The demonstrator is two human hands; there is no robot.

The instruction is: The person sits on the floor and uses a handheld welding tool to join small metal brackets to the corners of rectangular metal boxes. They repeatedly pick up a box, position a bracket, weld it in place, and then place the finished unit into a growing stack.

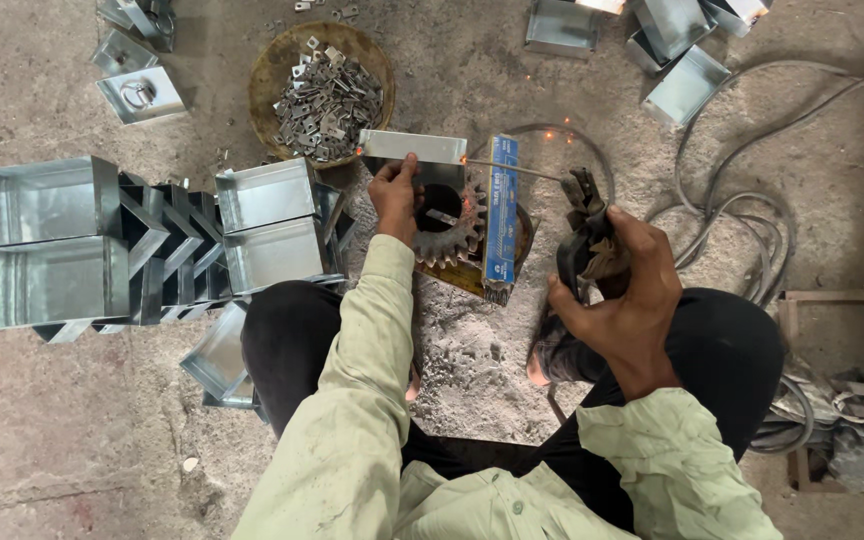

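Sparks could jump to the sleeve or fingers, I judge, since the right hand [620, 290], closed around a welding holder [580, 240], brings its rod [512, 170] close beside the left hand [396, 195], which pinches a metal box [414, 150] over a gear [449, 228]. Farther off on the floor, a round pan [270, 70] is filled with small metal clips [328, 98].

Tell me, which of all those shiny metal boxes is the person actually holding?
The one under the left hand, a metal box on the toothed wheel beside the bowl. The rest sit untouched on the floor.
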